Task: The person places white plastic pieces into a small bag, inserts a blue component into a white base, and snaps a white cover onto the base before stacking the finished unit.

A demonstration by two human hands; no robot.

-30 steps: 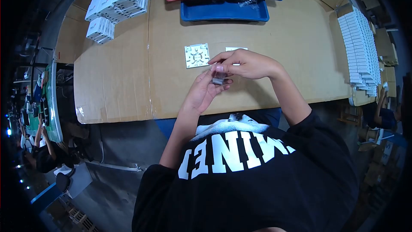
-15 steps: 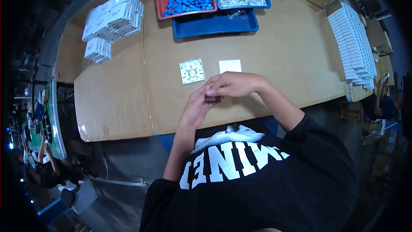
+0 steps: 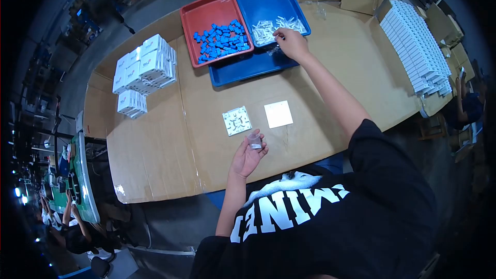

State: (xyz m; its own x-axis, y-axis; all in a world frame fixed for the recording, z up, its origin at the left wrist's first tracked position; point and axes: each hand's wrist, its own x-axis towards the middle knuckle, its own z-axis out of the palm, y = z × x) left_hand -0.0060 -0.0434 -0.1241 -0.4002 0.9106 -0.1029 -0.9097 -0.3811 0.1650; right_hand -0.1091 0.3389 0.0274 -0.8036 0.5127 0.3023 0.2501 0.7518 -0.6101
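My left hand is closed around a small clear plastic bag with something white in it, low over the front of the table. My right hand reaches to the front edge of the upper blue tray. Its fingers are pinched together at the small white pieces there; what they grip is hidden. Just beyond my left hand lie a white square plate with moulded details and a plain white square plate, side by side.
A red tray holds loose blue pieces. Under both trays sits another blue tray. Stacked white boxes stand at left, and long rows of white boxes at right. Cardboard covers the table. People work at both sides.
My hands were together in front of me. The right has gone forward to the white pieces in the blue tray, while the left stays near with the bag now visible. The view has shifted.
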